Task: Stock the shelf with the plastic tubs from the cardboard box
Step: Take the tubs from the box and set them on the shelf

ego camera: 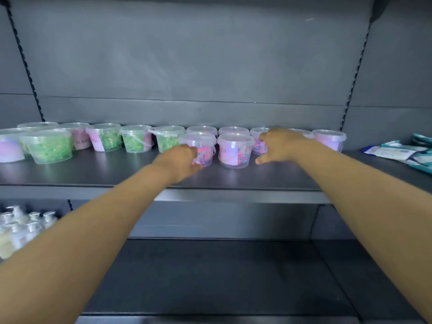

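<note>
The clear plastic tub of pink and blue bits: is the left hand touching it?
Touching. The head view shows the left hand curled around the clear plastic tub's lower left side.

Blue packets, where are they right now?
In the head view, the packets lie at the far right of the upper shelf. They sit just right of the last pink tub and do not touch it.

Tubs on shelf, packets at right
</note>
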`<state>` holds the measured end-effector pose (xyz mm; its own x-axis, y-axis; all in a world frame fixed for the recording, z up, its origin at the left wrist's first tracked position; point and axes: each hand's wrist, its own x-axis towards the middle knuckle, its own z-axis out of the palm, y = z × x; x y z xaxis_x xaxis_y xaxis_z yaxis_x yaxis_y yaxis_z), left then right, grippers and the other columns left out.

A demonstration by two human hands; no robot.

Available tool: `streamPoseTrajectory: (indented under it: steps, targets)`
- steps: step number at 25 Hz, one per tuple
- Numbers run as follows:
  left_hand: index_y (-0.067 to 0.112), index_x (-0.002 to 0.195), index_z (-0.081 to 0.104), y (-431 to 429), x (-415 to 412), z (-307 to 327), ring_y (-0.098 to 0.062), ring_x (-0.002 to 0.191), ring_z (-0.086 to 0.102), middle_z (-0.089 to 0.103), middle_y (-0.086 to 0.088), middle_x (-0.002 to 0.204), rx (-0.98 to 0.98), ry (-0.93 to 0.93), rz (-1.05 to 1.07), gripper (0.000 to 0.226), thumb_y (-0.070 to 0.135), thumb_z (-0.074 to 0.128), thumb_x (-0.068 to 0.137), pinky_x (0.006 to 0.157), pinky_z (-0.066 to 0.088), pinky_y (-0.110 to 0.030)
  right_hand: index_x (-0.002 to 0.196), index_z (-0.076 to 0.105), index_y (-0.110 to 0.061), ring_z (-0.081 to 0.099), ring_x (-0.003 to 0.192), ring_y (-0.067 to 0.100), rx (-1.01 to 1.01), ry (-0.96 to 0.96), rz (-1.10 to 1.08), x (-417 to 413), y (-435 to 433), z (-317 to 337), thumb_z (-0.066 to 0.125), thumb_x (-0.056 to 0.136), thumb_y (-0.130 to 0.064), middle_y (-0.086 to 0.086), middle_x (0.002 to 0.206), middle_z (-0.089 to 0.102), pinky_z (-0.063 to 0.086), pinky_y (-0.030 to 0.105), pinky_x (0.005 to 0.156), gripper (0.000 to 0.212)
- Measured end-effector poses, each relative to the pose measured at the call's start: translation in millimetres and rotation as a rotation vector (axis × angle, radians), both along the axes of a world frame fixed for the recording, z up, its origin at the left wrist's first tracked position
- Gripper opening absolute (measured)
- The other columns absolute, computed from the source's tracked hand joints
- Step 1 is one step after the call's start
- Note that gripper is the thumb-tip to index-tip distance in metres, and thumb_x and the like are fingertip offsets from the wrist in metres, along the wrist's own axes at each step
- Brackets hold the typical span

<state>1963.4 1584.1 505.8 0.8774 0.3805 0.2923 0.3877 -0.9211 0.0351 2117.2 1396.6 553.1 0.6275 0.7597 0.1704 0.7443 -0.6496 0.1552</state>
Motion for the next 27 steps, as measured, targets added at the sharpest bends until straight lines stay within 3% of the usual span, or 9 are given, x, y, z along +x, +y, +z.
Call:
streamPoseTrajectory:
  steps: [4,9,15,21,27]
  targets:
    - [0.004,0.117,0.055,0.6,-71.2,27.9,-0.035,0.117,0.049,0.053,-0.020,0.122,0.188,-0.064,0.050,0.037,0.031,0.049,0.092,0.096,0.040,-0.042,0.125,0.053,-0.014,0.055,0.113,0.032,0.011,-0.026,-0.078,-64.4,-25.9,21.6,0.068,0.077,-0.047,0.012,0.124,0.057,0.047,0.037,0.093,0.060]
    - [0.002,0.120,0.055,-13.8,-150.6,36.7,-0.034,0.119,0.044,0.050,-0.019,0.122,0.280,-0.108,0.083,0.037,0.026,0.047,0.094,0.087,0.038,-0.039,0.118,0.052,-0.012,0.054,0.105,0.032,0.081,-0.089,-0.090,-132.4,-46.5,20.2,0.067,0.076,-0.047,0.011,0.112,0.056,0.045,0.035,0.080,0.057]
    - [0.000,0.120,0.053,-51.7,-253.3,25.1,-0.036,0.118,0.044,0.050,-0.022,0.122,0.266,-0.132,0.096,0.039,0.026,0.051,0.091,0.099,0.039,-0.046,0.121,0.052,-0.011,0.053,0.108,0.032,0.108,-0.119,-0.017,-226.9,-81.0,-4.7,0.064,0.080,-0.044,0.011,0.117,0.056,0.041,0.034,0.075,0.054]
    - [0.004,0.127,0.048,-98.6,-355.2,-32.1,-0.034,0.123,0.041,0.048,-0.018,0.127,0.139,-0.003,0.167,0.041,0.027,0.048,0.093,0.095,0.041,-0.044,0.124,0.051,-0.009,0.050,0.116,0.032,0.113,0.063,0.047,-322.9,-104.3,-76.7,0.064,0.081,-0.044,0.011,0.125,0.054,0.045,0.038,0.087,0.057]
    - [0.005,0.123,0.050,-92.1,-416.6,-137.2,-0.033,0.121,0.044,0.050,-0.015,0.125,0.007,0.127,0.194,0.038,0.029,0.047,0.094,0.094,0.042,-0.041,0.125,0.051,-0.013,0.049,0.115,0.029,-0.034,0.228,0.077,-376.9,-90.9,-206.7,0.062,0.081,-0.047,0.010,0.123,0.053,0.045,0.037,0.088,0.056]
